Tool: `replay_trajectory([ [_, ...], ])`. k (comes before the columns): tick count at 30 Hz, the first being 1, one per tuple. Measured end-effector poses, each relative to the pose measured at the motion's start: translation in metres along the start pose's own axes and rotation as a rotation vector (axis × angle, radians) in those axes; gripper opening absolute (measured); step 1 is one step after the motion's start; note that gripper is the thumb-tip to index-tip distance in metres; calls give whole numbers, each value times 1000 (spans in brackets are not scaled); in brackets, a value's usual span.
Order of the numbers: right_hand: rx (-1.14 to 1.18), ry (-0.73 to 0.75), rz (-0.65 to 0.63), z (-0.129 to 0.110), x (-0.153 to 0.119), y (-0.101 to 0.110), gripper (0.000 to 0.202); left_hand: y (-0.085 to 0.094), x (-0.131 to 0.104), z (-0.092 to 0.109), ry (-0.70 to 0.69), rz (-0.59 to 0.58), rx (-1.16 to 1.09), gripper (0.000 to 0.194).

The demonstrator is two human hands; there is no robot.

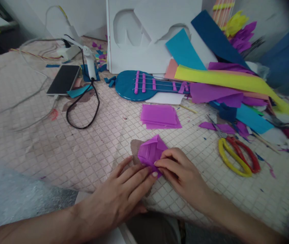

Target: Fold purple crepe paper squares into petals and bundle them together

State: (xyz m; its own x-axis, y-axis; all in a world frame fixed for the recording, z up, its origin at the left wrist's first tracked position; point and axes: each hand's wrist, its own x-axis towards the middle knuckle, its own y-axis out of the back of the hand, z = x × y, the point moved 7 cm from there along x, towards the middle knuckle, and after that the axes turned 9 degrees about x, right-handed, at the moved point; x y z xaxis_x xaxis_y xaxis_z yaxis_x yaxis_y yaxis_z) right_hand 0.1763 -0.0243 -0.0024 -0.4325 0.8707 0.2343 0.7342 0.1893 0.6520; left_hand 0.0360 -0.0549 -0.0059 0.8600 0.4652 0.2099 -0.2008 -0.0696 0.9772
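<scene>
A folded piece of purple paper (151, 150) lies on the table near its front edge, one corner pointing away from me. My left hand (128, 183) rests palm down with fingers stretched out, its fingertips pressing on the paper's lower edge. From the other side, the thumb and fingers of my right hand (178, 169) pinch the paper's lower right edge. Just beyond it sits a small stack of purple paper sheets (159, 115). The paper's lowest part is partly hidden by my fingers.
Scissors (236, 154) with yellow and red handles lie at the right. Behind are a blue toy guitar (134, 86), paper strips (226, 78) and a white board (134, 57). A phone (64, 79) and black cord loop (80, 127) lie left on the quilted tablecloth (27, 142).
</scene>
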Motion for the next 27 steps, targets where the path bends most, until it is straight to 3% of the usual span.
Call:
replay_trajectory([
  [6,-8,6,-7,0,0,-1,21,-7,2,1,21,-13,6,53],
  [12,-2,-27,-26,0,1,0,21,-7,-8,3,-41,-35,69,53],
  [21,-31,-61,-13,2,0,-1,24,-9,-3,6,-140,-89,145,50],
  [27,-60,-64,1,5,-2,2,25,-5,-3,4,-107,-103,125,45],
])
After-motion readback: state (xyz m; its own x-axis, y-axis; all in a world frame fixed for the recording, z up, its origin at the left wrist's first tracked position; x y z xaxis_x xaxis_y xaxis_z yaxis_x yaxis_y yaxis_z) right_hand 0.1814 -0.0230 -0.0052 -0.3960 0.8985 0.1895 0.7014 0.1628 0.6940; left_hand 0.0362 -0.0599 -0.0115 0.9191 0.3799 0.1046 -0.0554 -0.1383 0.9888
